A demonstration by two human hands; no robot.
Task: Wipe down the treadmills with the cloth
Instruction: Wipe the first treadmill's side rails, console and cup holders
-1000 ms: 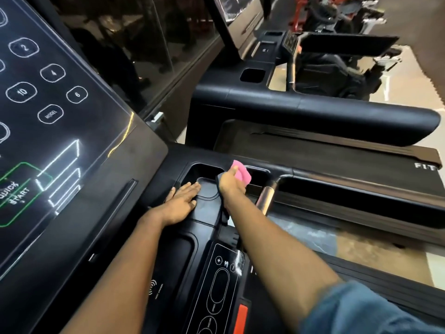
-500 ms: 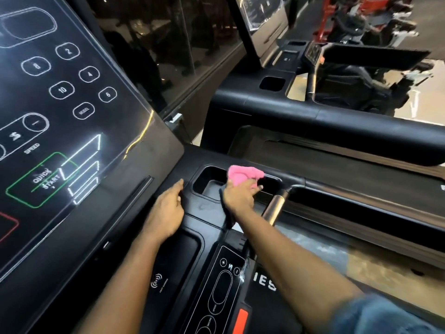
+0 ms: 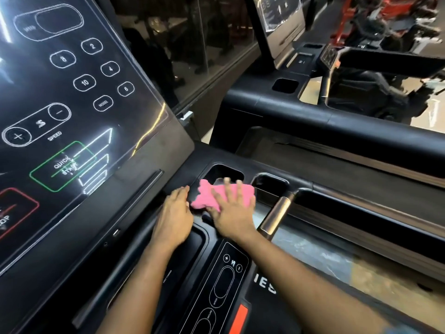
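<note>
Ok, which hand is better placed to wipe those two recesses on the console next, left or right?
Right. The right hand presses the pink cloth flat on the console, at the near edge of the recesses. The left hand rests on the console beside the cloth and holds nothing.

Pink cloth (image 3: 224, 196); black treadmill console (image 3: 183, 169) with white-outlined buttons (image 3: 63, 59), green Quick Start box (image 3: 62, 166), red stop box (image 3: 16, 213); near orange-red tab (image 3: 239, 319); handle grip (image 3: 277, 213) perhaps bronze.

SPEED, MODEL, nos. on treadmill console (image 3: 79, 121)
</note>
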